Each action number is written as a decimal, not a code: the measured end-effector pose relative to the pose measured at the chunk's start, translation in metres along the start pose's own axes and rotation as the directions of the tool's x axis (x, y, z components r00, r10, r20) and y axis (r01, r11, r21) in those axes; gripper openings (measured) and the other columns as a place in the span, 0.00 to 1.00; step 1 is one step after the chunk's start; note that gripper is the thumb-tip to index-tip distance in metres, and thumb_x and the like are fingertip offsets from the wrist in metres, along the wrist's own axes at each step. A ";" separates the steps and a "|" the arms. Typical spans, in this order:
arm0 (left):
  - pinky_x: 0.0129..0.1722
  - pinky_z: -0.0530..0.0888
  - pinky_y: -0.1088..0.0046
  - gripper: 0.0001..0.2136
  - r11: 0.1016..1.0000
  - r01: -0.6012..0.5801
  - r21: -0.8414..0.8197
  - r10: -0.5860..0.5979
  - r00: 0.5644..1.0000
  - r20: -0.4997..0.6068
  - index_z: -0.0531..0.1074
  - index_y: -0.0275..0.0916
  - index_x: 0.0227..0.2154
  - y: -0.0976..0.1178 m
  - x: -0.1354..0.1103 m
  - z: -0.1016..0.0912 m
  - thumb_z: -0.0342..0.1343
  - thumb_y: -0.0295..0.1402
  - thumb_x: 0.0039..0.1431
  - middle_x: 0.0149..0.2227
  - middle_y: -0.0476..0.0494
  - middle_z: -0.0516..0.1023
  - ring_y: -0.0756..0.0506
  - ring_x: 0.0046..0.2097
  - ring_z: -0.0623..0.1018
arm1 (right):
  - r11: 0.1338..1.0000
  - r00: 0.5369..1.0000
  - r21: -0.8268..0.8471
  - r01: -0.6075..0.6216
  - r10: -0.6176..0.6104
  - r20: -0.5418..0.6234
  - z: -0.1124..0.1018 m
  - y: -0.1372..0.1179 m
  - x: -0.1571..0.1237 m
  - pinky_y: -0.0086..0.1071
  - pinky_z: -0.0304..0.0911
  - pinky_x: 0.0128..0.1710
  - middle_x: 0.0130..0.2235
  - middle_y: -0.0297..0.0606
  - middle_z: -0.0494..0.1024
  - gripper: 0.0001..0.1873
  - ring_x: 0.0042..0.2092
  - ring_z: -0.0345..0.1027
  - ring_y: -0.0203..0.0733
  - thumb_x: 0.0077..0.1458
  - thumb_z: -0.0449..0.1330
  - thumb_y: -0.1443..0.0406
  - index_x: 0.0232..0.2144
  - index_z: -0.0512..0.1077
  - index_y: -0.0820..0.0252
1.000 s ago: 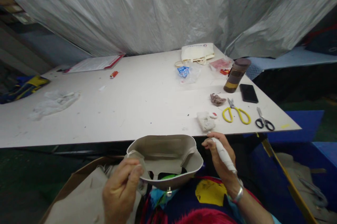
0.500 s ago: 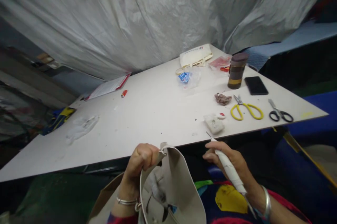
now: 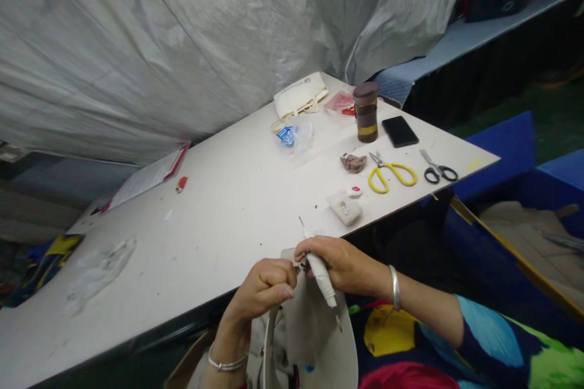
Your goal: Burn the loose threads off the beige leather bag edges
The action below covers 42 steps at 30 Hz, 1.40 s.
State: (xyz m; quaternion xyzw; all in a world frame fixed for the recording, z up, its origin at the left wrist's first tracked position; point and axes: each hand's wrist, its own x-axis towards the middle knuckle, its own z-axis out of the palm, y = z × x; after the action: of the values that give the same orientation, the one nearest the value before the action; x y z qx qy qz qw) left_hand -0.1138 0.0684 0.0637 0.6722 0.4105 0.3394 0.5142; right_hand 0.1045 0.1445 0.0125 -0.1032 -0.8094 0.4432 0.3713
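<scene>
A cream leather bag rests on my lap at the near table edge. My left hand is closed, pinching the bag's top rim. My right hand is closed round a white-handled pointed tool, whose thin metal tip sticks up above the fingers. Both hands meet at the bag's upper edge, almost touching. Silver bangles sit on both wrists.
On the white table: yellow scissors, black scissors, a black phone, a brown jar, a brown scrap, a small white pad, a white tote, plastic wrappers, a red lighter. Grey sheeting hangs behind.
The view swung left. My right hand moved left with the tool to meet my left hand at the bag's rim. The bag was turned from open-mouthed to edge-on.
</scene>
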 end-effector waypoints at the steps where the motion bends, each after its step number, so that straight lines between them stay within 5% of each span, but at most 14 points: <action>1: 0.28 0.64 0.67 0.25 1.000 -0.005 0.005 0.005 1.000 0.006 0.63 0.40 0.15 -0.001 0.000 -0.001 0.62 0.45 0.63 0.23 0.47 0.67 0.48 0.26 0.66 | 1.000 1.000 0.005 -0.006 0.006 -0.009 0.001 0.002 0.000 0.32 0.67 0.46 0.45 0.38 0.80 0.21 0.44 0.74 0.42 0.57 0.64 0.77 0.50 0.70 0.56; 10: 0.27 0.61 0.68 0.26 0.998 -0.038 -0.046 0.027 0.975 -0.218 0.63 0.39 0.14 -0.010 -0.009 0.001 0.65 0.46 0.60 0.21 0.48 0.66 0.48 0.25 0.65 | 1.000 0.997 -0.021 0.018 -0.019 -0.079 0.008 0.003 0.009 0.31 0.63 0.40 0.38 0.36 0.79 0.11 0.38 0.71 0.41 0.61 0.62 0.74 0.45 0.72 0.57; 16: 0.35 0.69 0.67 0.23 1.000 0.017 -0.016 -0.022 0.902 -0.430 0.65 0.40 0.14 0.001 -0.014 0.017 0.67 0.42 0.58 0.24 0.47 0.71 0.45 0.31 0.71 | 0.995 0.982 -0.064 -0.074 0.061 -0.181 0.026 -0.005 0.012 0.32 0.61 0.39 0.36 0.35 0.78 0.14 0.36 0.69 0.42 0.58 0.62 0.74 0.45 0.71 0.57; 18: 0.44 0.72 0.66 0.10 0.999 0.033 0.017 -0.018 0.828 -0.560 0.77 0.41 0.26 0.002 -0.015 0.021 0.71 0.39 0.53 0.38 0.42 0.79 0.41 0.42 0.77 | 0.991 0.961 0.040 -0.128 0.134 -0.242 0.030 -0.008 0.013 0.30 0.60 0.37 0.34 0.32 0.77 0.15 0.34 0.68 0.38 0.57 0.62 0.74 0.45 0.71 0.55; 19: 0.49 0.73 0.65 0.12 0.998 0.062 0.031 -0.031 0.799 -0.601 0.80 0.42 0.37 0.002 -0.017 0.023 0.73 0.37 0.51 0.47 0.41 0.80 0.39 0.49 0.77 | 0.985 0.952 0.088 -0.147 0.165 -0.256 0.031 -0.010 0.014 0.29 0.60 0.36 0.34 0.30 0.76 0.15 0.33 0.68 0.37 0.56 0.62 0.74 0.44 0.71 0.55; 21: 0.58 0.70 0.62 0.28 0.987 0.158 0.034 -0.106 0.791 -0.603 0.76 0.44 0.55 0.000 -0.020 0.024 0.73 0.35 0.49 0.59 0.38 0.76 0.36 0.60 0.74 | 0.976 0.945 0.147 -0.163 0.198 -0.262 0.032 -0.013 0.016 0.27 0.60 0.35 0.33 0.29 0.76 0.14 0.31 0.67 0.35 0.56 0.62 0.74 0.43 0.71 0.55; 23: 0.63 0.68 0.58 0.28 0.959 0.282 0.018 -0.228 0.811 -0.538 0.75 0.43 0.59 -0.001 -0.023 0.025 0.70 0.34 0.53 0.61 0.37 0.77 0.34 0.62 0.74 | 0.974 0.945 0.156 -0.167 0.203 -0.255 0.032 -0.015 0.018 0.27 0.60 0.35 0.34 0.29 0.76 0.14 0.31 0.67 0.35 0.55 0.62 0.75 0.42 0.71 0.55; 27: 0.62 0.69 0.56 0.18 0.920 0.391 0.036 -0.317 0.792 -0.522 0.81 0.41 0.52 -0.002 -0.022 0.024 0.65 0.33 0.58 0.55 0.39 0.83 0.34 0.56 0.79 | 0.967 0.937 0.144 -0.212 0.243 -0.251 0.035 -0.015 0.019 0.26 0.59 0.33 0.32 0.28 0.74 0.13 0.30 0.66 0.35 0.55 0.62 0.74 0.42 0.71 0.55; 36: 0.53 0.74 0.62 0.08 0.951 0.304 -0.062 -0.283 0.768 -0.575 0.86 0.40 0.39 -0.012 -0.015 0.022 0.67 0.35 0.58 0.43 0.40 0.87 0.37 0.48 0.82 | 0.944 0.915 0.214 -0.252 0.304 -0.265 0.037 -0.013 0.018 0.27 0.65 0.37 0.36 0.29 0.78 0.13 0.33 0.71 0.35 0.59 0.65 0.70 0.45 0.70 0.54; 42: 0.43 0.75 0.67 0.07 0.981 0.192 -0.027 -0.159 0.722 -0.674 0.85 0.40 0.30 -0.010 -0.043 0.013 0.69 0.39 0.56 0.35 0.42 0.83 0.41 0.41 0.80 | 0.931 0.933 0.311 -0.193 0.272 -0.236 0.031 -0.015 0.013 0.29 0.69 0.40 0.38 0.34 0.80 0.14 0.37 0.75 0.37 0.65 0.63 0.60 0.50 0.68 0.55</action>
State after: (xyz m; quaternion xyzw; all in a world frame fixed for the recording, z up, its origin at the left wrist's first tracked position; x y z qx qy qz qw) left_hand -0.1231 0.0261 0.0493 0.4737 0.6376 0.4995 0.3458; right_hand 0.0764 0.1223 0.0213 -0.2056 -0.6600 0.5766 0.4354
